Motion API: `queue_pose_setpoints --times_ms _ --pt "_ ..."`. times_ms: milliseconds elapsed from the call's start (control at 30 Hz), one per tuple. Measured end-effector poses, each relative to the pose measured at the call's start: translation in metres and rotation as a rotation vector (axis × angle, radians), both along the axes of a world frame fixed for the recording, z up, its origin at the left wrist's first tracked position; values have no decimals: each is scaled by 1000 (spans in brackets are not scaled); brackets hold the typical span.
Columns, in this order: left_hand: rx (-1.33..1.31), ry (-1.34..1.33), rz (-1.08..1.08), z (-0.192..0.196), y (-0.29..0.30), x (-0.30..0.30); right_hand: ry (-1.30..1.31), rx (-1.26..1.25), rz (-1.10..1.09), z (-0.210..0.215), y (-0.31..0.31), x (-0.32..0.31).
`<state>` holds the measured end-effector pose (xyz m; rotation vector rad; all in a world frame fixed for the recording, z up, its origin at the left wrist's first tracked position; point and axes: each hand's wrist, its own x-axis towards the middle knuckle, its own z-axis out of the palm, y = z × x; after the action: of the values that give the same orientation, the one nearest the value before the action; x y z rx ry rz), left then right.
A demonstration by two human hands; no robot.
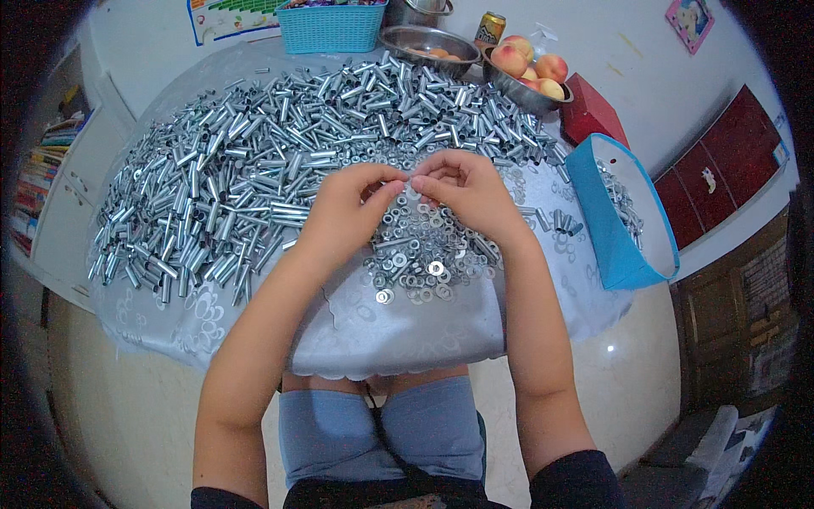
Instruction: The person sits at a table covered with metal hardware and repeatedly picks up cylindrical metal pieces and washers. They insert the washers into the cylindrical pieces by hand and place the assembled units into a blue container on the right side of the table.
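Observation:
My left hand [352,204] and my right hand [466,188] meet fingertip to fingertip above a pile of small metal washers [420,254]. Between the fingertips a small shiny metal part [409,181] is pinched; its exact shape is too small to tell. A large heap of short silver metal tubes [254,161] covers the round table's left and far side. The table wears a pale patterned cloth [381,331].
A blue bag [623,220] holding more tubes hangs at the table's right edge. At the far side stand a teal basket [331,30], a steel bowl [428,42], a can [489,28] and a bowl of peaches [530,72]. A red box [593,110] lies beside them.

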<state>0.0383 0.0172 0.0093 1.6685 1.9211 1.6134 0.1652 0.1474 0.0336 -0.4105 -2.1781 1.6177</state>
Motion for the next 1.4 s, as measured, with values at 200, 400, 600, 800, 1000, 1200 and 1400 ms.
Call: queue_pose_setpoints --times_ms 200,400,600,800,1000,1200,1400 --pt "-35 605 85 2 -9 -4 22 188 -158 -6 16 2" --pt "-81 670 17 -5 -10 -1 -10 161 -129 -5 13 2" --pt "-186 633 -24 -6 -11 0 -19 158 -136 -8 16 1" --pt "-227 629 -32 -8 -10 2 -67 198 -110 -9 18 2" --pt "-228 626 -40 -7 -9 2 -64 205 -119 -15 21 1" --pt "-155 631 -9 -11 -9 1 -103 216 -100 -13 18 0" --pt "-122 599 20 -8 -9 -3 -199 193 -49 -17 20 -1"
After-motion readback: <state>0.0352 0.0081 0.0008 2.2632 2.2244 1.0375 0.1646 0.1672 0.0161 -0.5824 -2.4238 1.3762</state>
